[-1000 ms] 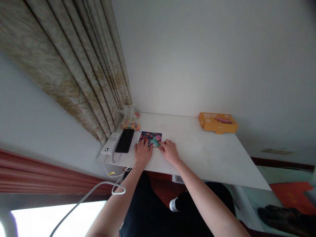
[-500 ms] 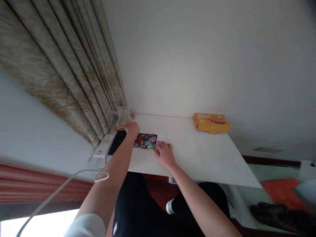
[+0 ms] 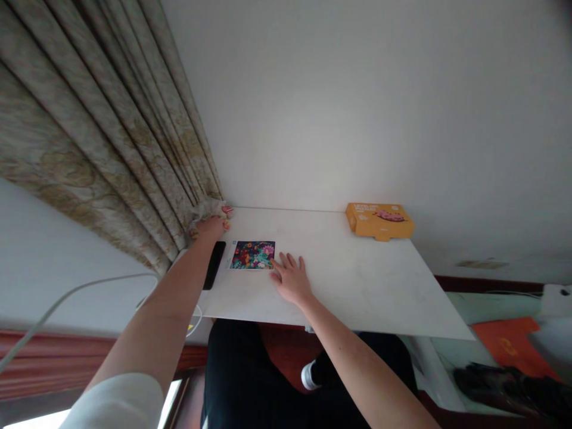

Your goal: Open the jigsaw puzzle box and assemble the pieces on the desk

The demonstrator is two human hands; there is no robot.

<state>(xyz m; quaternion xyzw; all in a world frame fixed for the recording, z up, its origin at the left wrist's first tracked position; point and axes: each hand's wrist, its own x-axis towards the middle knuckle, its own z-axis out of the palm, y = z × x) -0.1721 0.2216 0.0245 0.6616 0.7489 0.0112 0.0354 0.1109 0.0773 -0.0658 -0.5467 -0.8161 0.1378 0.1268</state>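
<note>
At the table's far left corner, my left hand (image 3: 211, 227) is closed on a clear crinkled plastic bag (image 3: 208, 207) with colourful pieces showing in it. Its fingers are partly hidden. A card (image 3: 252, 255) printed with bright flowers on a dark ground lies flat on the white table (image 3: 348, 280). My right hand (image 3: 291, 280) rests with spread fingers at the card's right edge, its fingertips touching that edge. Between my left forearm and the card lies a black phone-like slab (image 3: 215, 265), partly covered by the arm.
An orange box (image 3: 379, 221) stands at the back right against the wall. A patterned curtain (image 3: 134, 131) hangs along the left. A white cable (image 3: 80, 286) loops past my left forearm. Dark shoes (image 3: 504, 387) and a red-orange bag (image 3: 509, 342) are at the lower right.
My left hand has moved left from over the card's edge to the plastic bag, which looks more squashed. The card's left side is now uncovered. My right hand stays at the card.
</note>
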